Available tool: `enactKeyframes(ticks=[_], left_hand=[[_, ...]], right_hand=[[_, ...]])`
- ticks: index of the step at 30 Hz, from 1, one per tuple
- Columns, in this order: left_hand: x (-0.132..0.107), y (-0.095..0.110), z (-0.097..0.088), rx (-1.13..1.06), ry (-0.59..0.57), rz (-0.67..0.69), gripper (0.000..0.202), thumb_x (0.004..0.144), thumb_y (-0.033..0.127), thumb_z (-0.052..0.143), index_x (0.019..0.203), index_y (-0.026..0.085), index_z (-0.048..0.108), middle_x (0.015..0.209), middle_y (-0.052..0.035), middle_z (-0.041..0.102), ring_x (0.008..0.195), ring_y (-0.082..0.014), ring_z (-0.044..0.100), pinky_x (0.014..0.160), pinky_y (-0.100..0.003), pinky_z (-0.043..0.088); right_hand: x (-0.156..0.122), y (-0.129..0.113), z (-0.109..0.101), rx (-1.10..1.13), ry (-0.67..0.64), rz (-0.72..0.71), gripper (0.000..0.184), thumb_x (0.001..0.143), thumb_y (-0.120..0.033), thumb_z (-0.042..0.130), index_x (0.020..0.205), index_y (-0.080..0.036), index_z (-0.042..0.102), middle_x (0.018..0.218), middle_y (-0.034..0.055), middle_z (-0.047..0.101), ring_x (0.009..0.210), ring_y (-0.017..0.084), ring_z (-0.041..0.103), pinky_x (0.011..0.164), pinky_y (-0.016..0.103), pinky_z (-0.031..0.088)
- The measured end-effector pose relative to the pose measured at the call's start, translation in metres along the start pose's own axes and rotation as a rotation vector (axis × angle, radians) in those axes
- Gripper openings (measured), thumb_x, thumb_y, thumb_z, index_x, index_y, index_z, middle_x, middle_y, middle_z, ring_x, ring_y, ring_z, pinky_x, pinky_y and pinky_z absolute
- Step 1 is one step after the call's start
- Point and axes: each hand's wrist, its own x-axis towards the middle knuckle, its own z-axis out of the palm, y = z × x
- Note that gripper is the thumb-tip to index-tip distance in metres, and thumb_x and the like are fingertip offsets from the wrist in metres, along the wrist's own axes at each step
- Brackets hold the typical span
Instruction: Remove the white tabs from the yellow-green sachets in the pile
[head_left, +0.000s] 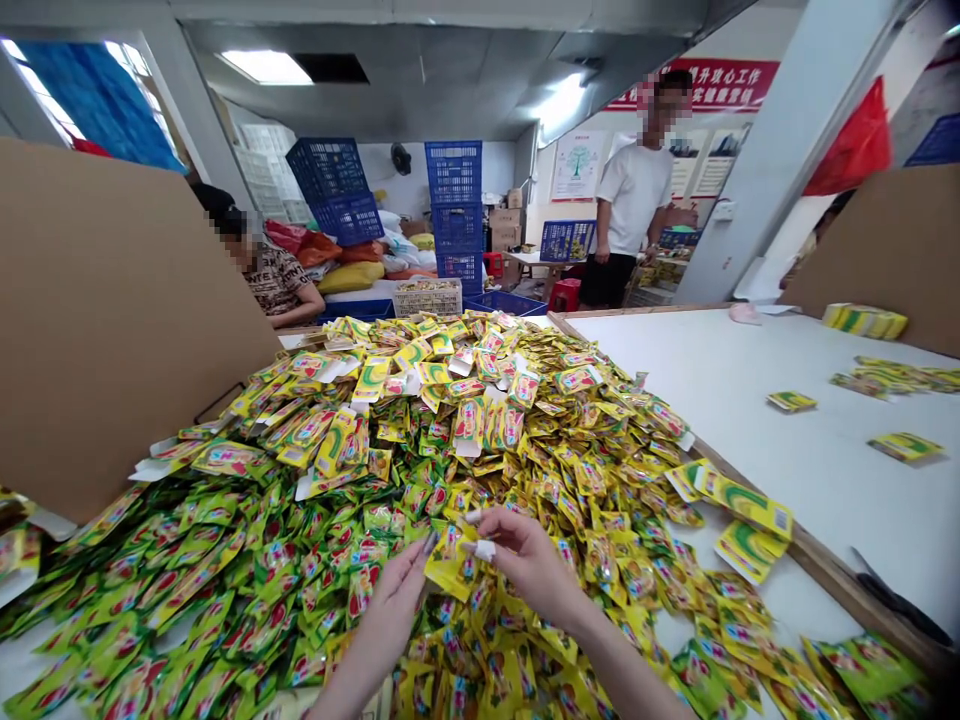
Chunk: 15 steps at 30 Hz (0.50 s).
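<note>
A big heap of small yellow and green packets (420, 450) covers the table in front of me. Both my hands meet over its near side. My left hand (394, 605) pinches the lower left edge of one yellow packet (448, 568). My right hand (525, 560), with white tape on a fingertip, grips the same packet from the right. The packet is held just above the heap.
A brown cardboard sheet (112, 320) stands at the left. A white table (787, 440) with a wooden rim and a few loose packets lies to the right. One person sits behind the heap and another stands at the back. Blue crates (454, 210) are stacked far off.
</note>
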Motion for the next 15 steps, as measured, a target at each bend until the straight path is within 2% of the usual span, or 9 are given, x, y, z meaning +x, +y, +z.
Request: enactKeyframes(ticks=[2, 4, 6, 9, 10, 12, 15], left_hand=[[-0.002, -0.004, 0.006, -0.088, -0.008, -0.091, 0.051, 0.070, 0.057, 0.057, 0.099, 0.016, 0.063, 0.094, -0.0067, 0.066, 0.090, -0.0234, 0.060, 0.073, -0.033, 0.052], [-0.002, -0.006, 0.013, -0.054, -0.120, -0.060, 0.051, 0.071, 0.056, 0.057, 0.102, 0.016, 0.061, 0.088, -0.0050, 0.066, 0.082, -0.0214, 0.060, 0.068, -0.030, 0.052], [-0.001, -0.005, 0.024, -0.043, -0.201, 0.035, 0.048, 0.074, 0.052, 0.056, 0.104, 0.015, 0.059, 0.085, -0.0037, 0.065, 0.078, -0.0196, 0.059, 0.069, -0.029, 0.051], [0.001, 0.003, 0.053, 0.014, -0.230, 0.205, 0.039, 0.084, 0.045, 0.046, 0.104, 0.014, 0.059, 0.087, -0.0050, 0.064, 0.081, -0.0189, 0.058, 0.076, -0.031, 0.048], [0.003, 0.007, 0.063, 0.091, -0.242, 0.286, 0.036, 0.087, 0.041, 0.042, 0.103, 0.014, 0.060, 0.089, -0.0057, 0.064, 0.084, -0.0186, 0.058, 0.079, -0.031, 0.047], [0.015, 0.020, 0.080, 0.369, -0.241, 0.503, 0.033, 0.091, 0.033, 0.035, 0.105, 0.016, 0.060, 0.098, -0.0073, 0.061, 0.093, -0.0178, 0.056, 0.085, -0.030, 0.046], [0.061, 0.047, 0.088, 1.020, -0.155, 0.904, 0.035, 0.092, 0.018, 0.027, 0.118, 0.017, 0.051, 0.120, -0.0107, 0.051, 0.114, -0.0158, 0.046, 0.096, -0.029, 0.038]], right_hand=[[0.000, 0.000, -0.001, -0.067, -0.011, -0.011, 0.003, 0.076, -0.019, 0.059, 0.077, -0.019, 0.062, 0.081, 0.0035, 0.064, 0.075, 0.017, 0.058, 0.070, 0.029, 0.045], [-0.002, -0.001, -0.005, -0.112, -0.026, -0.028, 0.006, 0.074, -0.014, 0.059, 0.075, -0.019, 0.063, 0.071, 0.0007, 0.062, 0.067, 0.015, 0.055, 0.066, 0.027, 0.043], [-0.006, 0.001, -0.012, -0.081, -0.005, -0.036, 0.014, 0.073, -0.016, 0.063, 0.085, -0.022, 0.061, 0.079, -0.0002, 0.062, 0.070, 0.014, 0.055, 0.066, 0.026, 0.043], [-0.013, 0.008, -0.023, 0.176, 0.019, 0.059, 0.040, 0.075, -0.027, 0.066, 0.111, -0.028, 0.049, 0.104, 0.0023, 0.058, 0.085, 0.015, 0.057, 0.069, 0.027, 0.047], [-0.016, 0.010, -0.028, 0.270, 0.020, 0.103, 0.042, 0.076, -0.031, 0.066, 0.114, -0.028, 0.048, 0.107, 0.0036, 0.057, 0.087, 0.016, 0.057, 0.069, 0.028, 0.048], [-0.022, 0.015, -0.040, 0.378, 0.048, 0.162, 0.035, 0.077, -0.037, 0.064, 0.108, -0.023, 0.055, 0.099, 0.0048, 0.060, 0.079, 0.017, 0.060, 0.062, 0.028, 0.051], [-0.034, 0.018, -0.062, 0.397, 0.195, 0.176, 0.029, 0.073, -0.038, 0.068, 0.093, -0.018, 0.060, 0.074, 0.0015, 0.062, 0.056, 0.014, 0.060, 0.044, 0.022, 0.048]])
